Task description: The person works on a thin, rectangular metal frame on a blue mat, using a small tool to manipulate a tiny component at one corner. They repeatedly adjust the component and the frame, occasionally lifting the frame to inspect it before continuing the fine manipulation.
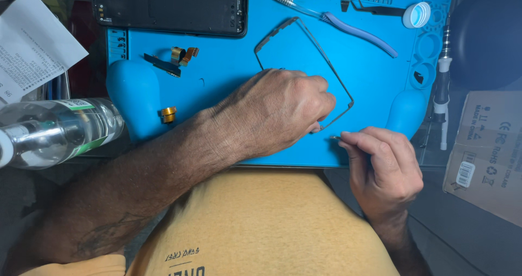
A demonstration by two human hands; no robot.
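One blue mat (pixel 228 69) is spread over the bench, and one dark tablet shell (pixel 168 4) lies across its upper edge. One thin metal frame (pixel 326 58) lies on the mat, its near corner covered by the left hand (pixel 277 110), which is curled down on it with the fingertips pinched at the frame's lower edge. The right hand (pixel 380 164) is closed, thumb against forefinger, on one small thin tool (pixel 337 138) just beside that corner. One clear bottle (pixel 54 132) lies at the left, one cardboard box (pixel 486 151) at the right. One toothbrush (pixel 331 18), one screwdriver (pixel 443 86), one white cap (pixel 417 14) and two flex cables (pixel 174 58) are seen.
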